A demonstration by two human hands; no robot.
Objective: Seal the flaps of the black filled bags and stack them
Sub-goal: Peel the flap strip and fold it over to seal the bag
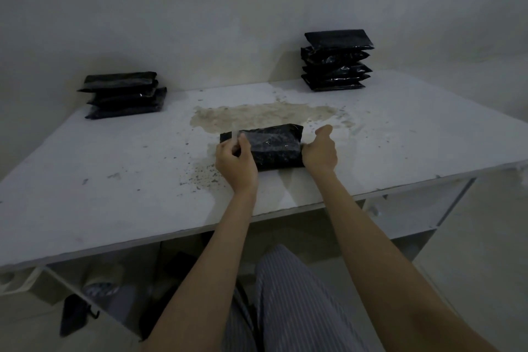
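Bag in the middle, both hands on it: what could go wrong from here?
1. The left hand pinches a pale strip at the left end of the bag; it could stick crooked or to the fingers.
2. The right hand steadies only the right end, so the bag may slide on the dusty table.
3. The right stack looks uneven; another bag might topple it.
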